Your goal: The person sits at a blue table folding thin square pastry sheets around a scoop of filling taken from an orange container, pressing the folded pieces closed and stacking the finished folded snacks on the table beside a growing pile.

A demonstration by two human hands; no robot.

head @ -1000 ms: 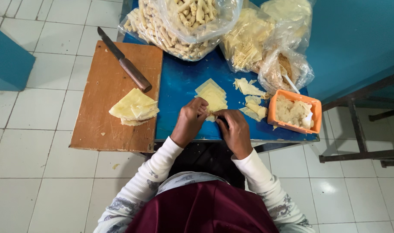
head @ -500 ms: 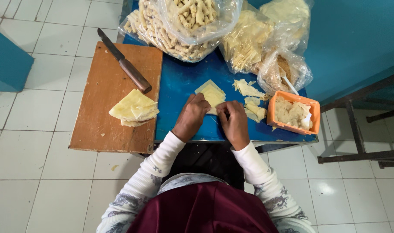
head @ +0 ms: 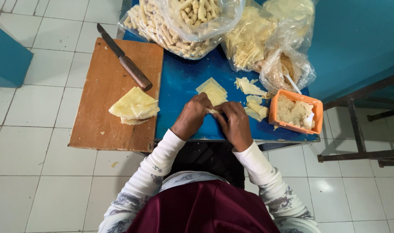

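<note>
Beyond the hands, bags of rolled sticks (head: 179, 26) crowd the far edge of the blue desk (head: 179, 82). An orange tub (head: 295, 113) of filling sits just beside the right hand (head: 235, 124), with loose wrapper scraps (head: 253, 97) between. Outward of the left hand (head: 191, 115), a wooden board (head: 106, 86) carries a wrapper stack (head: 134, 105) and a knife (head: 124, 60). Nothing blocks the hands. Compared with half a second ago, the hands sit closer together. Both are curled, fingertips pinched on a small pale wrapper piece (head: 213, 111) between them, just short of the flat wrapper pile (head: 213, 91).
</note>
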